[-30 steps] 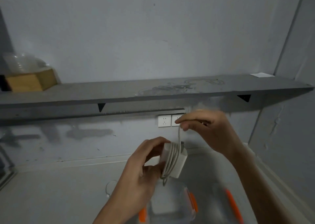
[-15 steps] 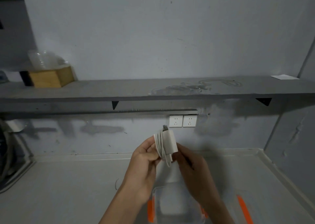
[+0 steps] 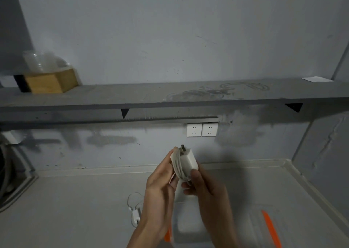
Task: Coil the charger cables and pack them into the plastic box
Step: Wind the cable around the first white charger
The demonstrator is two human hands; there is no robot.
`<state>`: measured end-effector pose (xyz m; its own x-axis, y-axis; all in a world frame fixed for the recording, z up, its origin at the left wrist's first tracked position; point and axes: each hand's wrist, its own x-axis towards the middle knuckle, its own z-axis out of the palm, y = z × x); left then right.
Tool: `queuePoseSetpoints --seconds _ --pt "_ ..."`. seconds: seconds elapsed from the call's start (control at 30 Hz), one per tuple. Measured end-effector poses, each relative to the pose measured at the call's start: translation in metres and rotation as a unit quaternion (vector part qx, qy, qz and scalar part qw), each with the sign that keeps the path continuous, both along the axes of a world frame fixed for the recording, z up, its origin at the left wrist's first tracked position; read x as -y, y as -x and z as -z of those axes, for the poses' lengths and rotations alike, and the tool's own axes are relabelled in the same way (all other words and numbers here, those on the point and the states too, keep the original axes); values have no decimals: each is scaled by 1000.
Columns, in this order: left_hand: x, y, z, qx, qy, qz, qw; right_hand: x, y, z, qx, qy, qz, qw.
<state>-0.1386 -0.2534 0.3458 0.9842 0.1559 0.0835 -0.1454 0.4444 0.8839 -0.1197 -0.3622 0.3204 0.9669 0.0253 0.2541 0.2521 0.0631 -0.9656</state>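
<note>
Surface: pale grey counter (image 3: 75, 210), bounded by grey wall (image 3: 170, 40).
Shelf: long grey ledge (image 3: 132, 96).
Hands: left hand (image 3: 160, 187) and right hand (image 3: 205, 189) fingers are clamped on white cable-wrapped charger block (image 3: 186, 161).

Smooth white plastic charger brick (image 3: 189, 160) wound with matt white cable (image 3: 177, 162); clear plastic box (image 3: 190, 227) with orange clips; raw wooden block (image 3: 52, 81) on a matt grey shelf (image 3: 170, 94); glossy white wall sockets (image 3: 201, 129); scuffed painted wall (image 3: 170, 30)
</note>
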Motion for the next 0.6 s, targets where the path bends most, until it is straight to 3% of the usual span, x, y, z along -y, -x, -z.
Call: queuePoseSetpoints --seconds 0.07,0.17,0.33,0.53,0.6 --pt "3 0 -1 3 24 4 1000 -4 0 6 33 79 66 994" --pt "13 -3 3 -44 -70 -44 996 -14 5 12 126 219 141 957" --pt "13 -11 3 -79 -163 -122 976 -21 9 20 187 249 127 942" --pt "-4 -14 10 -61 -202 -162 964 3 14 13 89 263 96 956" --pt "-10 -11 10 -36 -223 -164 960 15 13 2 44 246 40 967"
